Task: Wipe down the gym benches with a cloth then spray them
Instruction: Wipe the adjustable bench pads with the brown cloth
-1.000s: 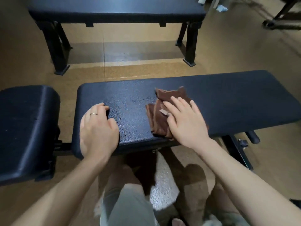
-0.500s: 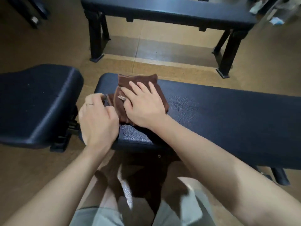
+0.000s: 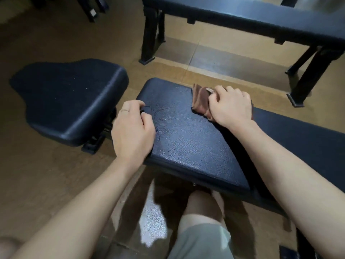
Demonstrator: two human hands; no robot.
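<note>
Tan gym floor, dark bench pad point(image 3: 186, 139) running left to right; right hand point(image 3: 230, 107) grips the brown cloth point(image 3: 200, 101) at the pad's far edge; left hand point(image 3: 133, 131), fingers curled, rests at its left end; unwiped pad stretches rightward.

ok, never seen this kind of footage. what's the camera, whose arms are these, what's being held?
No machine here: one wide camera worn on a person's head, looking down at their own bare arms. They lean over a black padded gym bench. The right hand grips a brown cloth bunched at the bench's far edge. The left hand, with a ring, rests on the bench's near-left end, fingers curled, holding nothing. A separate seat pad sits to the left, and a second bench stands behind. No spray bottle shows.
</note>
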